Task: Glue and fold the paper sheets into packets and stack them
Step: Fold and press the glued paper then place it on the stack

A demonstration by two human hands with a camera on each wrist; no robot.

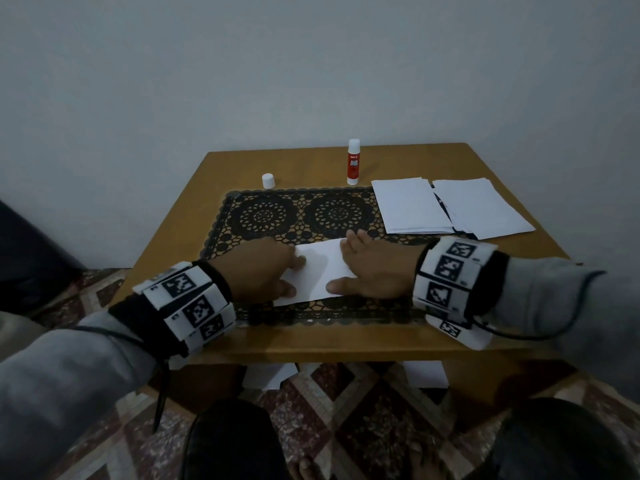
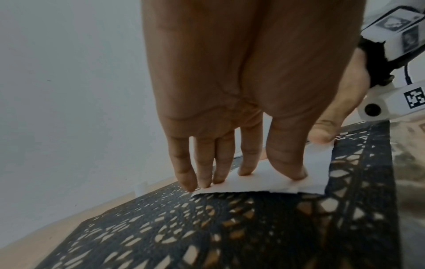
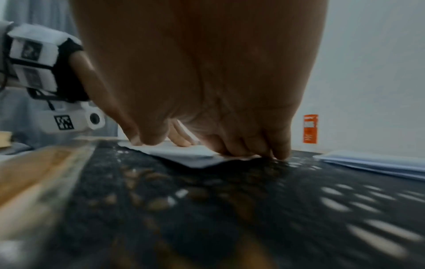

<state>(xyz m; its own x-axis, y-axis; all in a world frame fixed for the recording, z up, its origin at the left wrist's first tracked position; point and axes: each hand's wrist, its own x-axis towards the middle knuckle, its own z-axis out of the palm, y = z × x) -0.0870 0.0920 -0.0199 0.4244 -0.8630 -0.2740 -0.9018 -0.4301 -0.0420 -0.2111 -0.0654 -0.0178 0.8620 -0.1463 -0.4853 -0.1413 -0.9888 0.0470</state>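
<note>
A folded white paper sheet [image 1: 322, 268] lies on the black lace mat [image 1: 294, 216] near the table's front edge. My left hand [image 1: 282, 273] presses on its left end; the fingers [image 2: 243, 163] are straight, tips down on the sheet [image 2: 264, 183], thumb beside them. My right hand [image 1: 362, 268] presses flat on the right end, its fingertips [image 3: 264, 151] at the paper's edge [image 3: 184, 154]. Neither hand curls round anything. A red and white glue stick [image 1: 354, 162] stands uncapped at the back, its white cap [image 1: 268, 180] to the left.
Two stacks of white paper [image 1: 410, 206] [image 1: 481, 207] lie at the right of the wooden table [image 1: 346, 337], partly on the mat. A grey wall rises right behind the table. More white sheets [image 1: 270, 375] lie on the patterned floor beneath.
</note>
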